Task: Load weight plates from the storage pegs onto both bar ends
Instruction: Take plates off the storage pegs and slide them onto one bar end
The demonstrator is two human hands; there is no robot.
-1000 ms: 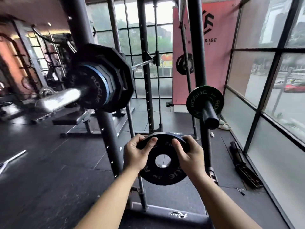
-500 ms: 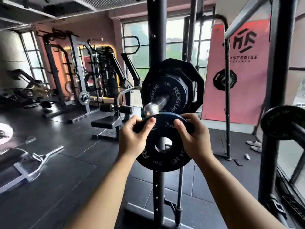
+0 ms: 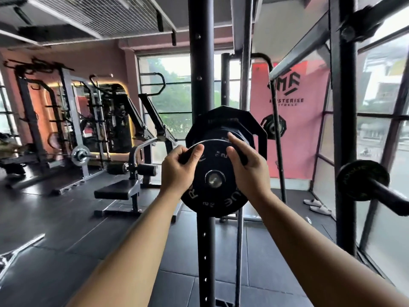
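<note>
The small black round rubber weight plate, white lettering on its face, is upright and square to the camera, directly in front of the black steel rack upright. The silver steel bar end shows inside the plate's centre hole, so the plate is on the bar. How far along the sleeve it sits cannot be determined. Immediately behind it on the same bar is a larger black many-sided plate, with at least one smaller plate between the two. The left hand grips the plate's upper left rim, thumb laid on the face and fingers curled behind the edge. The right hand grips the upper right rim, thumb on the face, forefinger along the top edge and the remaining fingers wrapped behind. Both forearms are extended forward. At the right, well apart from the hands, a black storage peg projects from a second upright and carries a dark round plate. A black padded bench stands on the dark floor at the left. A pink wall banner hangs beyond the rack, and pale slippers lie on the floor below it.
</note>
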